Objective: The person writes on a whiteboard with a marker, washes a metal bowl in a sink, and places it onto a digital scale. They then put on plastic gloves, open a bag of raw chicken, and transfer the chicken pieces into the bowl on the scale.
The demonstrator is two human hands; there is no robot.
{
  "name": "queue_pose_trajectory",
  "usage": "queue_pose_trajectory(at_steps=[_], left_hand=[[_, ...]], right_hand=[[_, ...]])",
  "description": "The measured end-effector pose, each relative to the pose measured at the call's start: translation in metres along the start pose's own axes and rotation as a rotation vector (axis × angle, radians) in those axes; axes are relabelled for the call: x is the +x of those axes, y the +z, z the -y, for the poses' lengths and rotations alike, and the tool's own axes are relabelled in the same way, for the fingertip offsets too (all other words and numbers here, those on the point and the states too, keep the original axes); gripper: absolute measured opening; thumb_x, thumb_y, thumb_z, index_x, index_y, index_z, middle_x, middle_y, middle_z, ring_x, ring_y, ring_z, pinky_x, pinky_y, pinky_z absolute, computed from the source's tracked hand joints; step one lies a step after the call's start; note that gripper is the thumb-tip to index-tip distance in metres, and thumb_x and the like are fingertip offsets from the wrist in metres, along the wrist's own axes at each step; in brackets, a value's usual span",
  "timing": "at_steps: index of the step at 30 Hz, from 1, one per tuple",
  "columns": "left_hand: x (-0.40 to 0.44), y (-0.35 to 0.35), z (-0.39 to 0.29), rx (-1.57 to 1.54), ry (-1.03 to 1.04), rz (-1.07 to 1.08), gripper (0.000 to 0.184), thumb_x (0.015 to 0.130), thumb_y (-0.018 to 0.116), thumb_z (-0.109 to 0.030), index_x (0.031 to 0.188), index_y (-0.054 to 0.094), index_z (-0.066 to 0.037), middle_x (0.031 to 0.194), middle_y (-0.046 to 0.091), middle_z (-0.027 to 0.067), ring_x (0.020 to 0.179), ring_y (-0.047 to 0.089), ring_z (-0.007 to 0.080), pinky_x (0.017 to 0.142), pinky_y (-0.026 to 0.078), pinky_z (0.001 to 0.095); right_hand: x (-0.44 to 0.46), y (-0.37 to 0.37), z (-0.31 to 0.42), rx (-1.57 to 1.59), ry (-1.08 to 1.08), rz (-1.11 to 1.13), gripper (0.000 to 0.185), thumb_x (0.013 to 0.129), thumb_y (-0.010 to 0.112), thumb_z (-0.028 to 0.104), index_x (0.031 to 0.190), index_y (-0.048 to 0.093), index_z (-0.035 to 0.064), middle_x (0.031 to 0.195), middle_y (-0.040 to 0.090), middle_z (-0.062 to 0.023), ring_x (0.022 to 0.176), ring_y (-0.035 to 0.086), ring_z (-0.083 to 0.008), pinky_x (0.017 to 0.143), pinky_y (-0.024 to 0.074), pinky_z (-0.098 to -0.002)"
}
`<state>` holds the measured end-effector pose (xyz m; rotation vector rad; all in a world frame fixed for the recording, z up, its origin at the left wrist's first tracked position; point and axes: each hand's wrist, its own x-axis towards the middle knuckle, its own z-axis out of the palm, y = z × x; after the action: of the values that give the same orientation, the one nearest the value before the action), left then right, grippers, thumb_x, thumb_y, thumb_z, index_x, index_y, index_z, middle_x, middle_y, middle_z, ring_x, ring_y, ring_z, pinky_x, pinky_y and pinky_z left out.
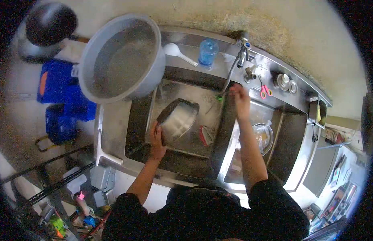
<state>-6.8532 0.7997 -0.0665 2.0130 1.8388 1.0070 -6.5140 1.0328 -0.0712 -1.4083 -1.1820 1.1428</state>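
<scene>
A metal pot [181, 120] rests tilted in the left basin of the steel sink [134, 158]. My left hand [156, 138] grips its lower left edge. My right hand [239, 97] is raised over the divider between the two basins, just right of the faucet's hanging hose [230, 75]. Its fingers are blurred, so whether they hold anything does not show. A red and grey scrubbing pad [205, 135] lies on the basin floor, right of the pot. In the right basin sits a clear round container [263, 138], partly hidden by my right forearm.
A big grey tub [154, 76] stands at the sink's back left. Along the back ledge are a white ladle [179, 53], a blue plastic bottle [208, 52], the faucet [244, 50], pink-handled scissors [265, 90] and small metal lids [283, 81]. Blue crates [61, 82] lie left.
</scene>
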Motion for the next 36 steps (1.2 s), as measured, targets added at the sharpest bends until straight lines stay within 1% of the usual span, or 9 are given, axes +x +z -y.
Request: queue_pose_trajectory(at_steps=[4, 6, 9, 14, 21, 25, 30, 32, 36], left_hand=[[-0.005, -0.011, -0.008, 0.035, 0.108, -0.186, 0.100, 0.077, 0.081, -0.014, 0.154, 0.018, -0.018, 0.151, 0.029, 0.0231, 0.136, 0.035, 0.0436, 0.111, 0.033, 0.0539], [-0.001, -0.016, -0.020, -0.090, 0.115, -0.244, 0.089, 0.082, 0.074, -0.001, 0.153, 0.023, -0.019, 0.151, 0.028, 0.0201, 0.139, 0.031, 0.0398, 0.113, 0.032, 0.0490], [-0.004, -0.028, -0.022, -0.009, 0.113, -0.288, 0.088, 0.083, 0.075, -0.005, 0.152, 0.023, -0.019, 0.150, 0.030, 0.0210, 0.139, 0.032, 0.0413, 0.113, 0.032, 0.0505], [-0.016, -0.042, -0.018, 0.063, 0.100, -0.287, 0.092, 0.082, 0.078, -0.015, 0.154, 0.021, -0.017, 0.151, 0.031, 0.0237, 0.137, 0.035, 0.0428, 0.113, 0.031, 0.0534], [-0.021, -0.054, -0.025, 0.050, 0.127, -0.386, 0.091, 0.081, 0.076, -0.015, 0.153, 0.022, -0.014, 0.152, 0.030, 0.0248, 0.137, 0.035, 0.0430, 0.112, 0.031, 0.0527], [-0.027, -0.057, -0.032, 0.019, 0.099, -0.381, 0.087, 0.083, 0.073, -0.015, 0.153, 0.022, -0.010, 0.151, 0.030, 0.0252, 0.137, 0.035, 0.0421, 0.113, 0.030, 0.0520], [-0.011, -0.057, -0.067, -0.503, -0.467, -0.484, 0.076, 0.082, 0.062, -0.001, 0.149, 0.027, -0.003, 0.151, 0.033, 0.0185, 0.139, 0.035, 0.0313, 0.108, 0.037, 0.0382], [-0.027, -0.048, -0.048, -0.549, -0.681, -0.379, 0.076, 0.082, 0.059, -0.001, 0.150, 0.025, -0.003, 0.151, 0.034, 0.0192, 0.138, 0.035, 0.0297, 0.108, 0.036, 0.0371], [-0.042, -0.030, -0.044, -0.882, -0.919, -0.411, 0.075, 0.082, 0.056, 0.001, 0.150, 0.025, -0.002, 0.150, 0.033, 0.0226, 0.138, 0.035, 0.0304, 0.110, 0.034, 0.0394]], right_hand=[[0.052, -0.027, 0.051, -0.319, -0.302, -0.188, 0.045, 0.083, 0.056, -0.003, 0.128, 0.058, 0.0039, 0.110, 0.065, -0.0144, 0.101, 0.063, -0.0217, 0.082, 0.0519, -0.0334], [0.078, -0.043, 0.030, -0.454, -0.302, -0.168, 0.052, 0.081, 0.056, -0.003, 0.132, 0.055, 0.0052, 0.114, 0.064, -0.0170, 0.103, 0.063, -0.0264, 0.088, 0.0506, -0.0364], [0.101, -0.044, 0.020, -0.288, -0.137, 0.091, 0.066, 0.079, 0.058, -0.005, 0.142, 0.045, 0.0086, 0.102, 0.056, -0.0026, 0.079, 0.056, -0.0090, 0.064, 0.0466, -0.0269], [0.103, -0.047, 0.054, -0.269, 0.004, 0.046, 0.061, 0.085, 0.067, 0.010, 0.140, 0.042, 0.0105, 0.120, 0.052, -0.0145, 0.080, 0.059, -0.0155, 0.063, 0.0491, -0.0306], [0.112, -0.052, 0.060, -0.399, -0.029, 0.050, 0.053, 0.076, 0.066, 0.007, 0.127, 0.052, 0.0048, 0.112, 0.059, -0.0218, 0.083, 0.062, -0.0251, 0.069, 0.0528, -0.0369], [0.154, -0.066, -0.003, -0.622, -0.262, 0.039, 0.060, 0.074, 0.069, 0.005, 0.131, 0.049, 0.0096, 0.110, 0.057, -0.0167, 0.075, 0.062, -0.0212, 0.058, 0.0520, -0.0337], [0.141, -0.056, 0.041, -0.446, -0.154, 0.013, 0.055, 0.072, 0.069, 0.010, 0.125, 0.056, 0.0086, 0.103, 0.062, -0.0154, 0.070, 0.063, -0.0213, 0.059, 0.0521, -0.0347], [0.136, -0.054, 0.057, -0.615, -0.037, 0.136, 0.061, 0.065, 0.065, 0.006, 0.125, 0.055, 0.0069, 0.117, 0.055, -0.0281, 0.080, 0.064, -0.0353, 0.064, 0.0567, -0.0394], [0.131, -0.052, 0.052, -0.717, -0.202, 0.072, 0.039, 0.073, 0.063, 0.014, 0.109, 0.066, 0.0024, 0.090, 0.067, -0.0212, 0.068, 0.064, -0.0258, 0.058, 0.0539, -0.0396]])
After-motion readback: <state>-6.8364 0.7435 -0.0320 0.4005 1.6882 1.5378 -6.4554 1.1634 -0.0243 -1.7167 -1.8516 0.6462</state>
